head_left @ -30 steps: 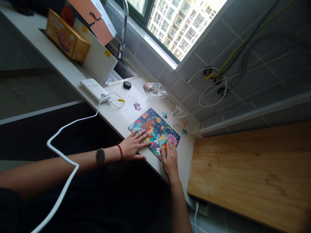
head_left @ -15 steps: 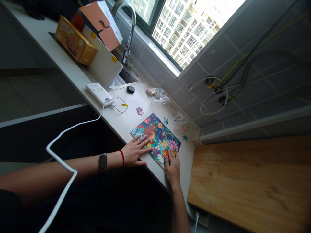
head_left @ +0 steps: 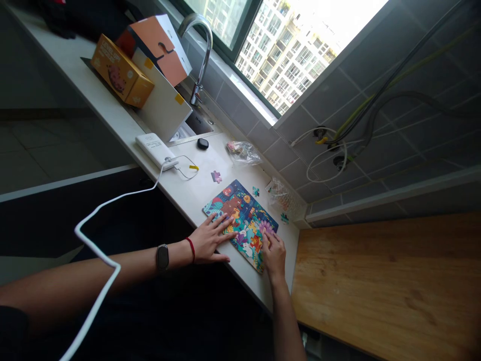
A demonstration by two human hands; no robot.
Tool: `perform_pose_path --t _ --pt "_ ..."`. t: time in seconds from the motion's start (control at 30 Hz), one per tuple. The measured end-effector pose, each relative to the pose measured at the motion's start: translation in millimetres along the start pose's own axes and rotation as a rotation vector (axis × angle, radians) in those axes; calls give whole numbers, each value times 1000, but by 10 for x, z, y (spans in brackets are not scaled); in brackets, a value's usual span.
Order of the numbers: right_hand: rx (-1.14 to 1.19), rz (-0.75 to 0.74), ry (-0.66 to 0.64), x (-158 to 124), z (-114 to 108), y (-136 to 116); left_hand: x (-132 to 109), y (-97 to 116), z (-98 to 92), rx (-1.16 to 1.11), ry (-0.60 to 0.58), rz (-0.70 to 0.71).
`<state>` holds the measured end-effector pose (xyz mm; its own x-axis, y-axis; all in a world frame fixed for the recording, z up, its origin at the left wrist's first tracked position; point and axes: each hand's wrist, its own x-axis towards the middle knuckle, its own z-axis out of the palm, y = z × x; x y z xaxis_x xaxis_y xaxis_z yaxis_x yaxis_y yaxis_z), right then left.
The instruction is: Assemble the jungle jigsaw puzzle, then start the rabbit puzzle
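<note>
A: Where does the colourful rectangular jigsaw puzzle with animal pictures (head_left: 240,208) lie?

B: Flat on the smooth white countertop (head_left: 190,189), near its front edge.

A: And the bare left hand (head_left: 208,241), with the red cord bracelet (head_left: 191,249) at its wrist?

B: Palm down, fingers spread and released, their tips resting over the puzzle's near side. It grasps nothing.

A: What about the bare right hand (head_left: 275,254)?

B: It is at the puzzle's right end, beside the purple patch, fingers bent and drawn together. I cannot tell whether they pinch a piece.

A: Any loose pieces?

B: Three: a pinkish-purple jigsaw piece (head_left: 216,176) beyond the left corner, a small teal jigsaw piece (head_left: 256,191) just beside the far edge, and a dark teal jigsaw piece (head_left: 284,218) near the right corner.

A: Behind those?

B: Two crumpled clear plastic bags (head_left: 244,153) by the grey tiled wall (head_left: 265,133).
</note>
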<state>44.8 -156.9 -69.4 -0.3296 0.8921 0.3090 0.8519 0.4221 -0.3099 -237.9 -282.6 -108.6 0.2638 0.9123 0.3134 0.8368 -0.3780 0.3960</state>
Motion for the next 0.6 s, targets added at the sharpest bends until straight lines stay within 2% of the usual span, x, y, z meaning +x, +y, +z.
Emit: perform_pose_path --t 0.07,0.2,0.3,0.43,0.6 --pt "84 74 44 243 4 153 2 0 -4 7 -1 1" --pt "85 201 129 736 37 544 13 -2 -29 17 -13 9" --pt "72 318 184 1000 66 803 22 -3 -51 16 -43 11" --pt "88 460 180 1199 138 1064 17 -5 -49 16 -55 8" --pt "144 538 172 1268 255 1264 2 -9 -26 0 -39 6"
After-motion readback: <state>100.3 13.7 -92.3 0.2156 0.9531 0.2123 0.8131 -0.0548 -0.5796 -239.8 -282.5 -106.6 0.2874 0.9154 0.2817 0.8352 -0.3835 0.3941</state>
